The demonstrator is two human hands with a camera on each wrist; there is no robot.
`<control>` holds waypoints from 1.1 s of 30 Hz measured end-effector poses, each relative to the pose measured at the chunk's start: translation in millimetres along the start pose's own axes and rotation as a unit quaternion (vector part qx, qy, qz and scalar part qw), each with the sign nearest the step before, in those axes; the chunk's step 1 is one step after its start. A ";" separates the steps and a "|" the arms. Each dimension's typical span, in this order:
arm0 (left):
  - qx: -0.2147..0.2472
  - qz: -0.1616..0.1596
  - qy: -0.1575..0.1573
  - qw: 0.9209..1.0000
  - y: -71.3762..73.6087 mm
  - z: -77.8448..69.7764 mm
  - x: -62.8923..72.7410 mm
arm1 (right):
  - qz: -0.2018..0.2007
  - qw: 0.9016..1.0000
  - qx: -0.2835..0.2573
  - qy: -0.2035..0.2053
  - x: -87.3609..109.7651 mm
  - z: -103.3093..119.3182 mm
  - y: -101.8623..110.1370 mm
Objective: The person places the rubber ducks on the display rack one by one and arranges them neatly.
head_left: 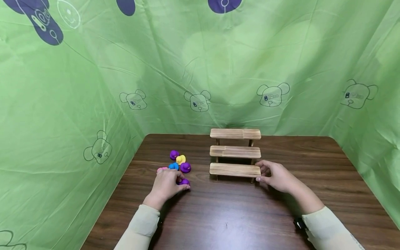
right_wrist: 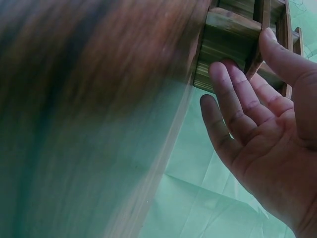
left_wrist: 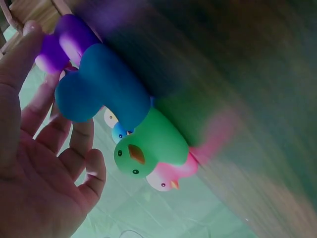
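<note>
My left hand (head_left: 165,184) pinches a purple rubber duck (head_left: 185,182) between thumb and fingers, at the near side of a small duck group. In the left wrist view a blue duck (left_wrist: 111,82), a green duck (left_wrist: 158,141) and a pink duck (left_wrist: 173,173) stand beside it. The green one is hidden in the head view behind the hand. My right hand (head_left: 276,176) holds the right end of the lowest board of a three-step wooden shelf (head_left: 235,169), thumb at the front edge and fingers behind.
Farther back in the group are a yellow duck (head_left: 181,159) and two more purple ducks, one at the rear (head_left: 174,155). The shelf stands near the back edge of the brown wooden table (head_left: 225,215). Green printed cloth (head_left: 231,62) encloses the back and sides.
</note>
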State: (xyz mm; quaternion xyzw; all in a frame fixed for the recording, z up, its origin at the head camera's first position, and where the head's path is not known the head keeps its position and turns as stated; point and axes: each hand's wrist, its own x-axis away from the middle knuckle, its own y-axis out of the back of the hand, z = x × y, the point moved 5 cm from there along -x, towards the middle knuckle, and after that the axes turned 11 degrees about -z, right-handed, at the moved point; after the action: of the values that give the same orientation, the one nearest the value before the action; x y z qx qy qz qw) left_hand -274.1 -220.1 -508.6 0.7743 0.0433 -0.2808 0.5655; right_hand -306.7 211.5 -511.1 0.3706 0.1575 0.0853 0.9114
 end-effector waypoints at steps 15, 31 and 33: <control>0.113 0.040 0.083 0.989 -2.3 7.9 1.6 | 0.000 1.000 -0.008 0.005 -0.3 -1.1 -0.6; 0.254 -0.041 0.060 0.964 7.8 -11.1 -23.9 | -0.004 1.000 -0.003 -0.009 -1.2 -3.6 -1.0; 0.270 -0.053 0.056 0.960 9.0 -14.4 -29.1 | -0.004 1.000 -0.001 -0.006 -1.1 -3.3 -0.9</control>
State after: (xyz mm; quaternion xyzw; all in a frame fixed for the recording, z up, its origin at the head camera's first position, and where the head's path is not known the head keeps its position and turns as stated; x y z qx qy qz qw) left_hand -289.5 -203.1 -484.0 0.9093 0.0385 -0.2677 0.3164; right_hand -308.9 212.7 -513.8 0.3692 0.1534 0.0801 0.9131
